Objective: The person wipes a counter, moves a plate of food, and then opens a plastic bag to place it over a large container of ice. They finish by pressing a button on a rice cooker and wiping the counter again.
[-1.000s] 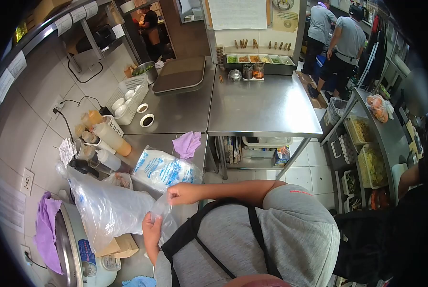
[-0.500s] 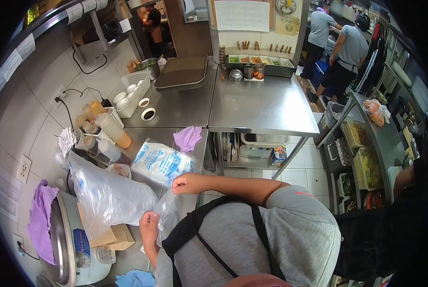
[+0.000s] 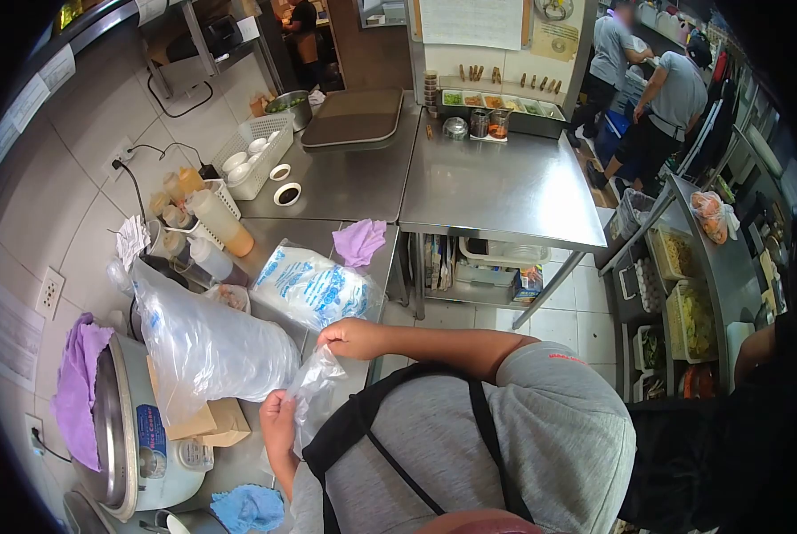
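While it's pinched by fingers of the right hand (image 3: 349, 338) and left hand (image 3: 277, 420), the clear bag (image 3: 317, 383) is kinda strung between.

The worktop (image 3: 314, 233) is smooth, softly shining metal. By its far right corner, the purple cloth (image 3: 359, 242) is matt and creased. The small bag (image 3: 317, 381) is thin, glossy plastic; the sack (image 3: 211, 343) and packet (image 3: 314, 287), shiny wrinkled plastic.
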The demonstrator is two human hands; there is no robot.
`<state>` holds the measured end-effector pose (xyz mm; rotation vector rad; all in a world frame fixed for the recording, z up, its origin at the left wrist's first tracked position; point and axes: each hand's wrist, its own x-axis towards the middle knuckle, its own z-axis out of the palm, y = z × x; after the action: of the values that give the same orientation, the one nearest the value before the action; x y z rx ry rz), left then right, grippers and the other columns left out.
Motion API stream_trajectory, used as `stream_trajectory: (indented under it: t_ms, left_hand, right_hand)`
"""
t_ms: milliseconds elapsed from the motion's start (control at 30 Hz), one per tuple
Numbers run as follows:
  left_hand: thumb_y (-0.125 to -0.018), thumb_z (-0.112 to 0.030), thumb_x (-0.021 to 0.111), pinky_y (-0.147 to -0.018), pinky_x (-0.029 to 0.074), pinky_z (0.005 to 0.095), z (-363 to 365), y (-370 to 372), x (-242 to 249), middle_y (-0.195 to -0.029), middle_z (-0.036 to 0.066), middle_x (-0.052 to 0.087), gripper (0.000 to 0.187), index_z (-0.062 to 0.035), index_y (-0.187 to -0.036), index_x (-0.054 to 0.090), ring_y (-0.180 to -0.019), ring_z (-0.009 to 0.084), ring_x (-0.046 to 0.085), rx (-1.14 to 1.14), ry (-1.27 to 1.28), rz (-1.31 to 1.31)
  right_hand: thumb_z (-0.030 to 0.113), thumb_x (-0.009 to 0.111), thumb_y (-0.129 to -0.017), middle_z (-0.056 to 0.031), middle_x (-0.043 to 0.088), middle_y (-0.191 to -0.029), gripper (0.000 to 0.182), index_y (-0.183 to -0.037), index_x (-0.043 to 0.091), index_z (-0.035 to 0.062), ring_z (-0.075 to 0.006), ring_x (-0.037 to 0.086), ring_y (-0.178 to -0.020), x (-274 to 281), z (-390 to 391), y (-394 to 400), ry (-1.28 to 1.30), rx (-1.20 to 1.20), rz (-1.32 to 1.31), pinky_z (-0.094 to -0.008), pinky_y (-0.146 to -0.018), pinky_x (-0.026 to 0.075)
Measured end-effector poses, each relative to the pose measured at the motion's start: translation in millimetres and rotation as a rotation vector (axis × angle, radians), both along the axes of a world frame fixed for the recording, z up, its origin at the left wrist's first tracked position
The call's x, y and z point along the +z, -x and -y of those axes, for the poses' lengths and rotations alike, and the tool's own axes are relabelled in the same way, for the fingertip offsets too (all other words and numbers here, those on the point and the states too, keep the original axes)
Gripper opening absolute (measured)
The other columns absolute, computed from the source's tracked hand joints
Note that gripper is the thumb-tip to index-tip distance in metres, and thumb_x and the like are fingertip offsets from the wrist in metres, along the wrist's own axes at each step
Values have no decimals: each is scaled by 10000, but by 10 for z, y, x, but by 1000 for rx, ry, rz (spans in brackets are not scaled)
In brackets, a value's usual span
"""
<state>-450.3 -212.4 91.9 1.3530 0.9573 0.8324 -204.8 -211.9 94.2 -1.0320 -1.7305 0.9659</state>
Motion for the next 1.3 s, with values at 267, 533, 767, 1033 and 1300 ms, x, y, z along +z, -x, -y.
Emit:
stream_trajectory:
  t_ms: [267, 533, 767, 1033, 1300]
  left_hand:
    - [-814, -154, 484, -551, 372, 200, -4, 74, 155, -666, 15, 537, 150, -13, -831, 534, -580, 76, 476, -136, 63, 290]
    - [-783, -83, 507, -650, 396, 219, -110, -432, 466, -827, 24, 535, 252, -34, -1029, 491, -723, 107, 503, -109, -465, -101]
    - [-735, 30, 487, -643, 379, 196, 27, -682, 287, -756, -7, 497, 222, -38, -946, 495, -700, 80, 473, -87, -180, 36]
    - [-736, 4, 493, -671, 380, 226, 18, -601, 30, -710, -10, 460, 82, -25, -812, 501, -697, 89, 464, -239, -246, -14]
    - [-767, -148, 561, -631, 369, 210, -227, -69, 575, -677, -14, 456, 146, -98, -731, 428, -648, 57, 435, 126, -86, 616]
  right_hand:
    - [124, 475, -779, -83, 584, -743, 154, -836, 561, 11, -130, 532, -697, 28, -21, -41, 86, 28, -52, -268, -654, 420]
    - [138, 492, -795, -99, 564, -842, 149, -850, 555, 14, -174, 545, -800, -50, -52, 69, -116, 243, -99, -275, -707, 420]
    - [60, 547, -754, -18, 504, -889, 218, -954, 467, 30, -82, 468, -816, 98, 102, 67, 9, 290, -303, -244, -730, 389]
    - [81, 543, -758, -39, 542, -812, 139, -873, 484, 30, -71, 481, -780, 80, 106, 59, 34, 157, -278, -234, -694, 402]
    - [58, 477, -752, -14, 553, -756, 43, -739, 509, 33, -99, 510, -753, -56, -16, -283, 116, 112, -19, -226, -683, 394]
